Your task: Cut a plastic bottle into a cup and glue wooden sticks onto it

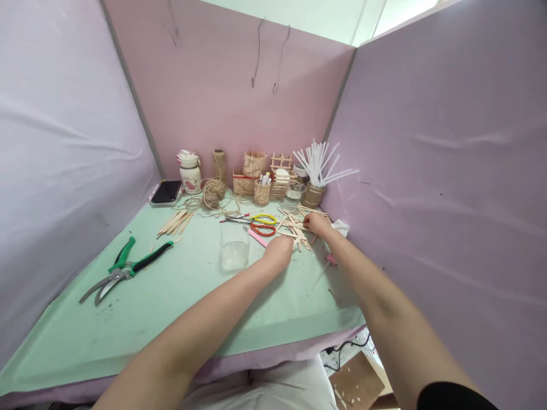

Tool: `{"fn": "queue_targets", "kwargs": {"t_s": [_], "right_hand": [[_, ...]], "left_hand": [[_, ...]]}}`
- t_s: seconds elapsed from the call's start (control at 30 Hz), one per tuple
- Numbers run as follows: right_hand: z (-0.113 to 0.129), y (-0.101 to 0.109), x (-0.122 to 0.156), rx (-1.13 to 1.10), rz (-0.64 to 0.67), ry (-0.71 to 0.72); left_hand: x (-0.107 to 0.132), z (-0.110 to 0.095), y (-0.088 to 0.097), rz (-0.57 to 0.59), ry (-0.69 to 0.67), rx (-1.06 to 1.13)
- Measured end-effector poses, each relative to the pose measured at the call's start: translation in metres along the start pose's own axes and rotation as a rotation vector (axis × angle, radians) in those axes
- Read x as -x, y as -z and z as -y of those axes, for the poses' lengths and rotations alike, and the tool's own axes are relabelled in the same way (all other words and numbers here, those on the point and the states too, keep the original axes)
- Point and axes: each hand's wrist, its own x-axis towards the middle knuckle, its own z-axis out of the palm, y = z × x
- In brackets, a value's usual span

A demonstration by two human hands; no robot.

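we have our hands over a loose pile of wooden sticks (299, 234), which lies on the green-covered table (171, 324), toward its right end. our right hand (318, 224) is at the pile's three o'clock edge, fingers bent down and close together at the sticks; whether they pinch one, we cannot tell. our left hand (280, 250) is at about seven o'clock, and its own back hides its fingers, so we cannot tell whether they are apart or clamped.

space around the pile is tight. the clear cup (294, 196) crowds it at twelve, and at one a brown pot (313, 196) bristles with white rods (318, 165). a crumpled white tissue (341, 228) is at three, a pink scrap (331, 259) at four. at nine, scissors (237, 220) with yellow and red loops point away leftward, and a pink tool (257, 237) runs up to our left hand. a clear square container (234, 256) stands at eight.

farther out, we see a marker holder (262, 193) between ten and eleven, a twine ball (212, 192) and a bottle (189, 173) near ten, a phone (166, 192) between nine and ten, a second stick bunch (175, 222) at nine, and spread green-handled shears (122, 273) between eight and nine.
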Motion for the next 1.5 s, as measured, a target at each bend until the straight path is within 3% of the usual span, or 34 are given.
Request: {"fn": "queue_targets", "kwargs": {"t_s": [0.17, 0.3, 0.43, 0.5, 0.57, 0.63, 0.73, 0.8, 0.83, 1.03, 1.23, 1.37, 1.5], "right_hand": [[-0.005, 0.003, -0.001, -0.013, -0.023, 0.032], [-0.011, 0.022, 0.01, -0.042, -0.171, 0.031], [-0.007, 0.048, 0.034, -0.096, -0.348, 0.074], [0.002, 0.059, 0.053, -0.141, -0.357, 0.154], [0.017, 0.068, 0.078, -0.197, -0.287, 0.287], [0.035, 0.072, 0.11, -0.244, -0.181, 0.429], [0.062, 0.071, 0.159, -0.36, 0.02, 0.723], [0.076, 0.067, 0.186, -0.36, 0.043, 0.778], [0.081, 0.065, 0.196, -0.351, 0.057, 0.791], [0.101, 0.051, 0.22, -0.42, 0.097, 0.774], [0.117, 0.021, 0.222, -0.814, 0.261, 0.77], [0.131, 0.002, 0.222, -0.951, 0.221, 0.68], [0.138, 0.003, 0.221, -0.958, 0.232, 0.636]], "left_hand": [[-0.007, -0.001, -0.015, 0.002, -0.015, -0.037], [0.0, 0.004, -0.016, -0.088, -0.049, 0.003], [0.015, 0.009, -0.003, -0.298, -0.061, 0.283], [0.027, 0.013, 0.008, -0.376, -0.044, 0.47], [0.042, 0.017, 0.021, -0.397, 0.005, 0.635], [0.06, 0.022, 0.032, -0.305, 0.083, 0.778], [0.089, 0.029, 0.041, 0.182, 0.065, 1.004], [0.108, 0.03, 0.042, 0.385, 0.037, 1.099], [0.116, 0.031, 0.041, 0.427, 0.048, 1.142], [0.148, 0.031, 0.025, 0.47, 0.117, 1.296], [0.159, 0.04, 0.013, 0.393, 0.302, 1.582], [0.163, 0.045, 0.013, 0.407, 0.316, 1.67], [0.164, 0.049, 0.013, 0.407, 0.367, 1.648]]}}
